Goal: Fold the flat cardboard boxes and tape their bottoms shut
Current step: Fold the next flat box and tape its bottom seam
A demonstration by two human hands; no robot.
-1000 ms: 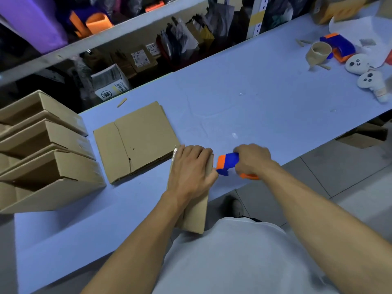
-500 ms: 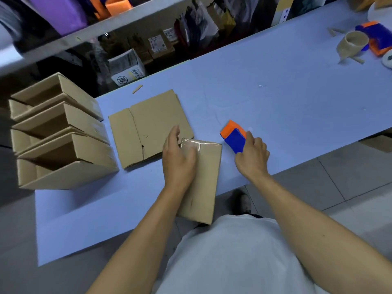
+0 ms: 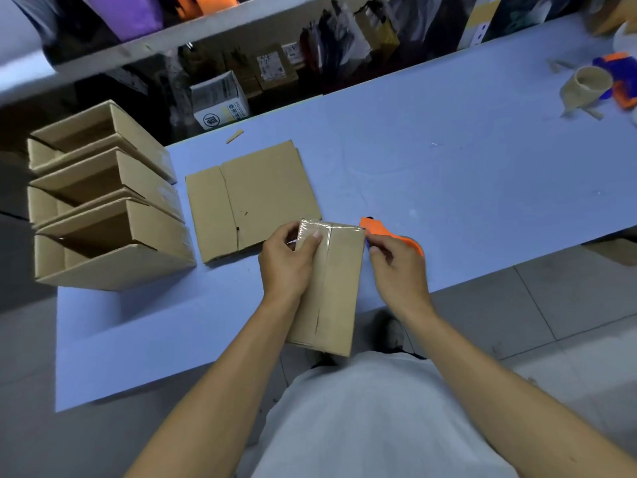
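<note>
A folded cardboard box [image 3: 339, 288] lies at the table's near edge, its taped bottom seam facing up and clear tape shining across its far end. My left hand [image 3: 284, 267] grips the box's far left corner, thumb pressing on the tape. My right hand [image 3: 400, 274] is just right of the box, fingers curled round an orange and blue tape dispenser [image 3: 374, 226] whose orange end pokes out beyond the hand. A flat cardboard box [image 3: 255, 191] lies on the table just beyond the left hand.
Three folded boxes [image 3: 113, 219] lie on their sides at the left end of the blue table [image 3: 448, 167]. A tape roll [image 3: 586, 86] and a second dispenser [image 3: 620, 77] sit far right. Shelving with goods runs behind the table.
The right hand brought the dispenser off the box's far end to its right side. The left hand shifted from lying flat on the box to gripping its far left corner with the thumb on the tape.
</note>
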